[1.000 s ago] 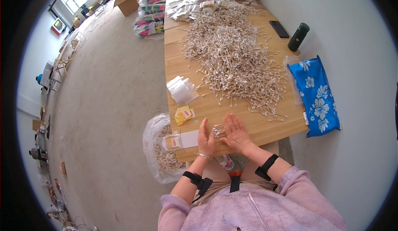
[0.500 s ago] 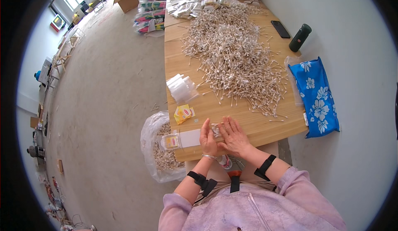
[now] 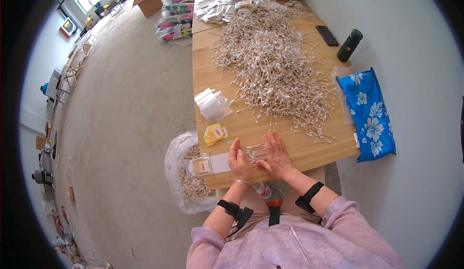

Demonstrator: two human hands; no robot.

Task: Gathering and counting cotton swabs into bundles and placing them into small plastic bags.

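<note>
A row of cotton swabs (image 3: 256,153) lies side by side on the table between my two hands. My left hand (image 3: 239,162) stands on edge at the row's left end, fingers stretched. At the other end my right hand (image 3: 275,159) is held flat, fingers extended and thumb out towards the swabs. Left of my left hand is a white strip (image 3: 220,163), reaching to a clear packet of swabs (image 3: 200,166) with a yellow label at the table's edge. Yellow cards (image 3: 213,134) and a stack of clear plastic bags (image 3: 212,105) lie farther up.
A big heap of loose swabs (image 3: 275,66) covers the table's middle, with filled packets (image 3: 232,6) behind. To the right are a phone (image 3: 327,35), a dark green bottle (image 3: 350,45) and a blue flowered pack (image 3: 369,114). A plastic sack (image 3: 175,172) of swabs stands below the left edge.
My hands have moved apart, the right one shifting right, so more of the swab row shows between them.
</note>
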